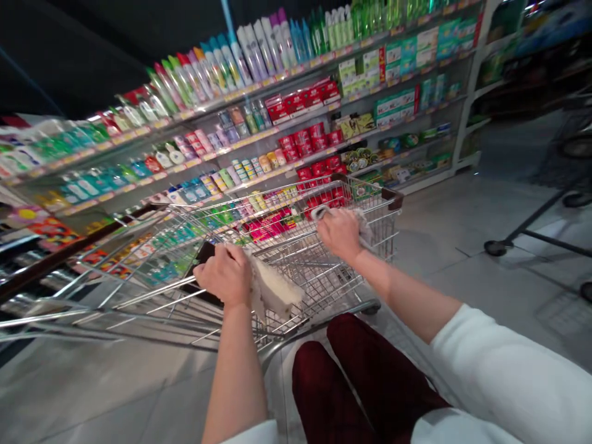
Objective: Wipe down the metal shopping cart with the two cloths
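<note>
A metal shopping cart (319, 290) stands right in front of my knees. My left hand (225, 273) is closed at its near side rail, and a cream, fuzzy-edged cloth (277, 288) hangs from it over the wire. Just behind those fingers is a dark flat part (206, 251) that I cannot make out. Farther right, my right hand (340, 233) is curled round a greyish cloth (365, 227) above the basket, near its dark corner piece (392, 198). Whether its fingers also grip the wire is hidden.
Long store shelves (222, 151) full of bottles, jars and boxes run behind the cart. A dark brown handle bar (83, 246) extends at the left. On the right, a wheeled frame with a caster (497, 248) stands on the grey tiled floor (430, 237).
</note>
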Available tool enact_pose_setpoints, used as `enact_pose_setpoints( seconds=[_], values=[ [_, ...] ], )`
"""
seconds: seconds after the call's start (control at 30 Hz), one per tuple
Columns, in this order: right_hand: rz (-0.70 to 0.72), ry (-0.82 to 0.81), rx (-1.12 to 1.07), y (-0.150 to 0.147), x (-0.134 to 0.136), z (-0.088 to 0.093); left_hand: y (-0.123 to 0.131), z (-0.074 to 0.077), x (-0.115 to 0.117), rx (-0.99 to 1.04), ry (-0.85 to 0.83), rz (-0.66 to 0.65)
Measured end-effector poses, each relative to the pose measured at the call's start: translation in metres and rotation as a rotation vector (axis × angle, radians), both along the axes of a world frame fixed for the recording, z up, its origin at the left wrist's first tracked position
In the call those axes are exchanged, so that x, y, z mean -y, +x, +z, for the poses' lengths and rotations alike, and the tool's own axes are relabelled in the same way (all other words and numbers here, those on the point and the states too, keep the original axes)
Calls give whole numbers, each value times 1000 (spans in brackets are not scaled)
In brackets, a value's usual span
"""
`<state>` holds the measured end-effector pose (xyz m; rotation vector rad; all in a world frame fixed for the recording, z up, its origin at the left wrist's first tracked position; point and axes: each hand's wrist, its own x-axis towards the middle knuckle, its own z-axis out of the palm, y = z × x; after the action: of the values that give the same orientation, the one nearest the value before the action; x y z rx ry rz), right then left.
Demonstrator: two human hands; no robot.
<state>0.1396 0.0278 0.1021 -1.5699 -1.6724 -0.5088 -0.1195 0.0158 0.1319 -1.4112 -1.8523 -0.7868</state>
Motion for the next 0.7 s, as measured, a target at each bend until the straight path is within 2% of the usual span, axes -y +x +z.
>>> enact_pose_setpoints(
  seconds=[0.1,0.2,0.27,0.33,0.4,0.47,0.7],
  values=[
    [185,-32,8,-70,11,11,-5,0,0,-8,-4,-5],
    [363,41,52,-128,15,17,-12,1,1,-33,-20,-12],
    [396,94,77,-147,11,16,-17,2,2,-68,-40,-11],
    [417,137,107,-146,4,13,-21,1,2,-117,-40,-6],
    [419,154,137,-127,-3,9,-25,1,3,-162,-27,0],
    [387,143,157,-93,-10,4,-28,0,2,-182,-20,2],
    [127,-15,173,79,-18,-8,-36,-6,-2,-90,35,-5]
  ],
)
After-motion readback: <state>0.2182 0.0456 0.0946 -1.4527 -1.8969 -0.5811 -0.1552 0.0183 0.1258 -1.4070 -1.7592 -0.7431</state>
